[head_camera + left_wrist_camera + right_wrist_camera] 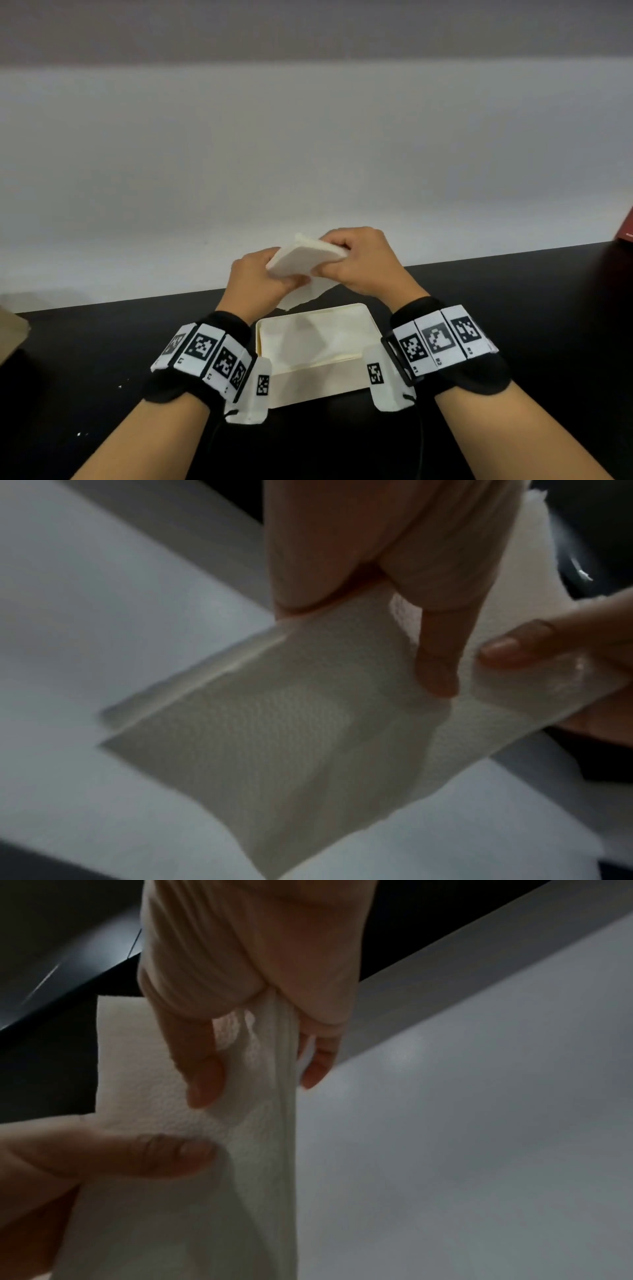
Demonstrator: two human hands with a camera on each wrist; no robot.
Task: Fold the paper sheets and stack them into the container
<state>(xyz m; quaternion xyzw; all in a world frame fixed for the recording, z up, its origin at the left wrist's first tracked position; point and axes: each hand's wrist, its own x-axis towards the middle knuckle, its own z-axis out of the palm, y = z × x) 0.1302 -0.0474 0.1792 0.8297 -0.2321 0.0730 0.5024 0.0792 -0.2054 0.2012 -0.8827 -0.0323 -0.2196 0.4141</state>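
Observation:
A white textured paper sheet (301,258), partly folded, is held in the air between both hands, with a loose flap hanging below. My left hand (277,275) pinches its near-left edge, and my right hand (330,262) grips its far-right edge. In the left wrist view the left hand (363,642) pinches the sheet (274,723) between thumb and fingers. In the right wrist view the right hand (260,1083) clamps bunched layers of the sheet (171,1204). The cream container (318,383) stands open on the black table directly below, with pale folded sheets (308,339) lying flat inside.
The black table (513,291) ends at a white wall close behind the hands. A brown cardboard piece (10,332) shows at the left edge. A dark red object (625,229) sits at the far right. Small white crumbs (79,434) lie on the near-left tabletop.

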